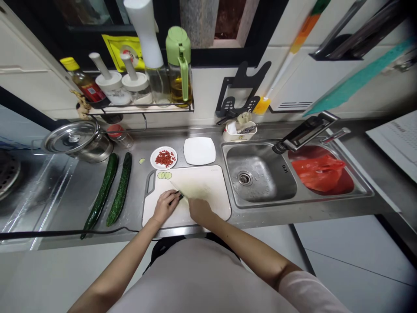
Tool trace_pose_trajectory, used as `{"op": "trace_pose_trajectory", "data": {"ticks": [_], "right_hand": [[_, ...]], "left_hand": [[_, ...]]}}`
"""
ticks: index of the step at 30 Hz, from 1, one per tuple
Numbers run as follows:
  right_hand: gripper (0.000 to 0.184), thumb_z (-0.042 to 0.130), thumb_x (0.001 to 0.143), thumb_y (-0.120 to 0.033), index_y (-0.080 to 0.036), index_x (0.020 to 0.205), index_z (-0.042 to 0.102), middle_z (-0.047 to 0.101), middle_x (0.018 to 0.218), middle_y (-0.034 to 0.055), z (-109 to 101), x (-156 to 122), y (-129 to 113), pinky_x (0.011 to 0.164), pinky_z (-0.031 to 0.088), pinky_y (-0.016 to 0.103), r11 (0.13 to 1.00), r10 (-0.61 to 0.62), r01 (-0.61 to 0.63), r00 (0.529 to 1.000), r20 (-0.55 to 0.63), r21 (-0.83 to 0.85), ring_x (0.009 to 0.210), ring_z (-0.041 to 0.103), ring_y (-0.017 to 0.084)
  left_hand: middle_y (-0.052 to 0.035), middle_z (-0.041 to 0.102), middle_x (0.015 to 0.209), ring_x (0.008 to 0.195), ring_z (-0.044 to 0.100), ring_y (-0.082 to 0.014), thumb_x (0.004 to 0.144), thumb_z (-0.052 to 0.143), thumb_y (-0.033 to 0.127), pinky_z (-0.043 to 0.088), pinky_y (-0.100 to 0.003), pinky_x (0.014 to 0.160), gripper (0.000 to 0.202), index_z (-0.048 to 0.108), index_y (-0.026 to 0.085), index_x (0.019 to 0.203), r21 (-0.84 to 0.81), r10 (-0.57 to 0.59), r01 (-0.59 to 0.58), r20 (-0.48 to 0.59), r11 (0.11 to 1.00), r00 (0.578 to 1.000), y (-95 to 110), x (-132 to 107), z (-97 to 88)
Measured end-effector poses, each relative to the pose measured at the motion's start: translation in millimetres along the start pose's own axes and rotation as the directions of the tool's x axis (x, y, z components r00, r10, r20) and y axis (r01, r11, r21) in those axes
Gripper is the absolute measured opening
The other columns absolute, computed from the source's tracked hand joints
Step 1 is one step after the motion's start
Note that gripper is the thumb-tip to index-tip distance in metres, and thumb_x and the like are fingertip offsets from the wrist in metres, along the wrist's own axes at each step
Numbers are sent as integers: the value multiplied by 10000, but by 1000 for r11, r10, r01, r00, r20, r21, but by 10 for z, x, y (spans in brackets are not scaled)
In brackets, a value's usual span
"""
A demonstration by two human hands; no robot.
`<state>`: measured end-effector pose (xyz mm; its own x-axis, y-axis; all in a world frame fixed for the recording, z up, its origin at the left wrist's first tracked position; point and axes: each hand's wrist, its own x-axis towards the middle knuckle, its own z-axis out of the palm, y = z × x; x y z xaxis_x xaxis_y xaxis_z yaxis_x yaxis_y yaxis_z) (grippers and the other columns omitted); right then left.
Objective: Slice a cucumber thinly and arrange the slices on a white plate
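Observation:
A white cutting board (pixel 208 182) lies on the steel counter in front of me. My left hand (pixel 165 205) is curled, fingers pressing down on a short dark green cucumber piece (pixel 180 196) at the board's near side. My right hand (pixel 199 210) is closed round a knife handle; the thin blade (pixel 176 188) points away to the upper left, right beside the cucumber piece. Two pale cucumber slices (pixel 164 175) rest at the board's far left corner.
Two whole cucumbers (pixel 112 191) lie left of the board. A small plate of red bits (pixel 164 158) and a white square plate (pixel 199 151) sit behind it. The sink (pixel 260 174) with a red bag (pixel 317 171) is to the right; a lidded pot (pixel 78 141) stands far left.

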<state>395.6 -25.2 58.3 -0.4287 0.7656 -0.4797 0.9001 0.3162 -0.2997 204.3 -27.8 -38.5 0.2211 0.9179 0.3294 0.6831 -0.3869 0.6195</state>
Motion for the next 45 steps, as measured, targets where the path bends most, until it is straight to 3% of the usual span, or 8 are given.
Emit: {"op": "trace_pose_trajectory", "data": {"ticks": [8, 14, 24, 33, 45], "right_hand": [[276, 376, 870, -97, -128, 1060, 574, 675, 926, 138, 20, 52, -23, 764, 483, 312, 1000, 5, -6, 999, -42, -20, 914, 651, 224], [283, 391, 878, -131, -106, 1080, 588, 673, 971, 164, 13, -73, 40, 760, 487, 327, 1000, 20, -20, 1000, 20, 2, 922, 651, 243], [280, 366, 886, -109, -117, 1073, 574, 672, 967, 145, -9, 19, -42, 760, 482, 328, 999, 21, -22, 1000, -21, -38, 923, 646, 234], [264, 391, 892, -128, -117, 1078, 577, 671, 984, 156, 41, -112, 19, 773, 470, 322, 998, 62, -61, 998, 20, -34, 957, 643, 240], [270, 396, 856, -106, -104, 1041, 593, 673, 944, 155, 72, 32, -1, 734, 479, 325, 999, 27, -28, 1000, -14, -20, 903, 648, 244]], "left_hand": [[-70, 681, 1033, 985, 627, -195, 893, 535, 290, 511, -369, 862, 200, 698, 238, 995, 6, -2, 2, -11, 1000, 1000, -6, -3, 18], [-68, 683, 1031, 976, 627, -192, 892, 536, 294, 507, -363, 853, 205, 698, 237, 1003, 11, 8, -8, -10, 1000, 1000, 1, -1, 12], [-63, 681, 1044, 984, 625, -194, 892, 530, 288, 502, -368, 869, 210, 696, 246, 1012, -12, -14, 14, -14, 1000, 1000, -6, -2, 19], [-59, 685, 1038, 978, 627, -192, 891, 532, 291, 495, -370, 872, 201, 699, 242, 993, 8, -25, 25, 1, 1000, 1000, 7, 11, 9], [-60, 688, 1028, 955, 633, -192, 887, 533, 293, 498, -366, 848, 206, 700, 245, 998, -2, -6, 6, -12, 1000, 1000, -9, 11, 22]]}}
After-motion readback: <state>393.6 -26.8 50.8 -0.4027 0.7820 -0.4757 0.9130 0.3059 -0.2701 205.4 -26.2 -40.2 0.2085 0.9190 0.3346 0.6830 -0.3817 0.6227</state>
